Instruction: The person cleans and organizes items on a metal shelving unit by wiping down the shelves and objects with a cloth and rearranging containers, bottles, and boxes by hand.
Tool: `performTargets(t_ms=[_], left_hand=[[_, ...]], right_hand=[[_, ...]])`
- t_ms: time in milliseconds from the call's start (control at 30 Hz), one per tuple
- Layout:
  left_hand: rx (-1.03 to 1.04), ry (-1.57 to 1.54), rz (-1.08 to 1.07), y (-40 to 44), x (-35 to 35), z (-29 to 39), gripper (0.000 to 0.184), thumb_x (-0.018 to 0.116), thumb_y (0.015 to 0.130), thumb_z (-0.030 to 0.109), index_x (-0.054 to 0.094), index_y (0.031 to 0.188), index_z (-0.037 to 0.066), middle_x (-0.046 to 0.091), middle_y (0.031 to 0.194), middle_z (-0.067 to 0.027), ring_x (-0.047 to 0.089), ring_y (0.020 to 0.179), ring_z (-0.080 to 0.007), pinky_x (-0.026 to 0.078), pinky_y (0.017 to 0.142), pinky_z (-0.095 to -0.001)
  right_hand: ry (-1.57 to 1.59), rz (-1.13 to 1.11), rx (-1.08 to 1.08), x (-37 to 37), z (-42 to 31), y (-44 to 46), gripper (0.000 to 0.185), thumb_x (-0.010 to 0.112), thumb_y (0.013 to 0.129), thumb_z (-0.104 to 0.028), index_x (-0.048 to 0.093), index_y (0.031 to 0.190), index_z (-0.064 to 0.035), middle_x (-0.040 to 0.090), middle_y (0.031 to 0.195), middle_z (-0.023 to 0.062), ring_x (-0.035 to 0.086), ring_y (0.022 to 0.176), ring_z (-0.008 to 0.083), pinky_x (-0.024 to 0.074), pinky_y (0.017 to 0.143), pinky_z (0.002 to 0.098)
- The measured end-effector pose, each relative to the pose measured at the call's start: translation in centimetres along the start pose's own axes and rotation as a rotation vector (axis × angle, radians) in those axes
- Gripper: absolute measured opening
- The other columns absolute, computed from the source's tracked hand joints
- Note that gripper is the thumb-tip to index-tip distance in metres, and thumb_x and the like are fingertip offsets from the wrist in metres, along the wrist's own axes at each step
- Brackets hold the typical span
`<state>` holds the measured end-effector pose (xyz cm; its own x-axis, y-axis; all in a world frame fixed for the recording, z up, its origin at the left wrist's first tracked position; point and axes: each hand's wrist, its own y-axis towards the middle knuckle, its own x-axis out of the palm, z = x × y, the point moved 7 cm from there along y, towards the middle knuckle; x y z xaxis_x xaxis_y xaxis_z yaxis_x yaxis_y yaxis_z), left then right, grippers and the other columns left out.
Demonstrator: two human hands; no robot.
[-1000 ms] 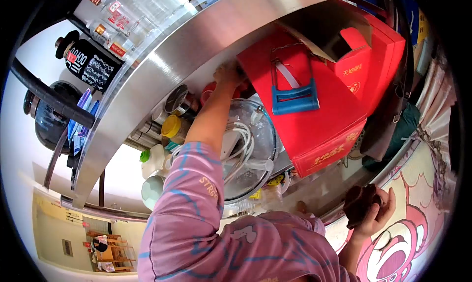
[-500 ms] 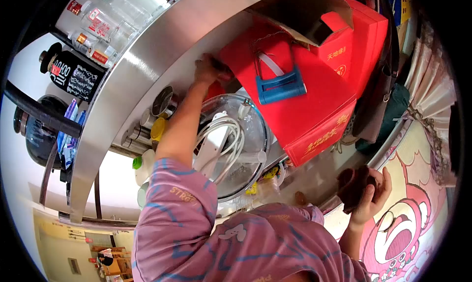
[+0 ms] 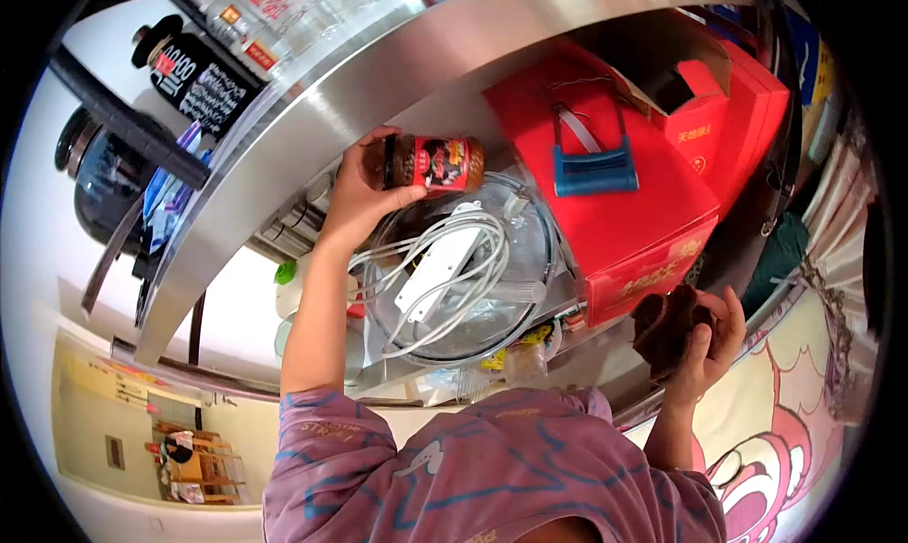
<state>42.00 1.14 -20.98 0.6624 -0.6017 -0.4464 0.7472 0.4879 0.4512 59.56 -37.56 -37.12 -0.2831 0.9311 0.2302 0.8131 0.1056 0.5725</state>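
Observation:
My left hand (image 3: 357, 191) is closed around the dark-lidded end of a glass jar (image 3: 443, 163) with a red and black label. The jar lies sideways in the air above a round glass lid (image 3: 530, 297) on the metal shelf. A white power strip (image 3: 445, 264) with a coiled white cable rests on the lid, below the jar. At the right, my right hand (image 3: 714, 344) grips a crumpled dark brown cloth (image 3: 665, 335), held in front of the shelf edge.
Red gift boxes (image 3: 629, 212) stand right of the lid, with a blue-handled tool (image 3: 596, 169) on top. A steel upper shelf (image 3: 378, 65) curves overhead, bearing clear bottles (image 3: 322, 13). Metal canisters (image 3: 293, 226) stand at the left. A patterned curtain (image 3: 851, 250) hangs at the right.
My left hand has come from the back of the shelf toward me, bringing the jar into plain view. My right hand still holds the cloth. The view has shifted.

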Motion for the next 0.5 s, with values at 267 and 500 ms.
performTargets(t_ms=[267,500], left_hand=[[0.264,-0.021,-0.105,-4.1,0.0,6.0,0.089,0.09,0.058,0.005,0.039,0.131,0.005,0.044,0.135,-0.0132,0.042,0.13,-0.0261,0.03,0.111,-0.0383],[0.453,-0.111,-0.304,-6.1,2.2,11.5,0.081,0.091,0.057,0.003,0.045,0.124,0.008,0.045,0.128,-0.0133,0.049,0.121,-0.0287,0.04,0.104,-0.0419]], right_hand=[[0.023,-0.037,-0.013,1.2,-0.7,0.6,0.052,0.056,0.094,-0.022,0.039,0.136,0.0044,0.059,0.111,0.0148,0.057,0.102,0.0214,0.0416,0.093,0.0327],[0.048,-0.052,-0.021,1.5,-1.2,0.8,0.054,0.058,0.094,-0.025,0.04,0.135,0.0041,0.06,0.109,0.0147,0.057,0.101,0.021,0.0418,0.092,0.0319]])
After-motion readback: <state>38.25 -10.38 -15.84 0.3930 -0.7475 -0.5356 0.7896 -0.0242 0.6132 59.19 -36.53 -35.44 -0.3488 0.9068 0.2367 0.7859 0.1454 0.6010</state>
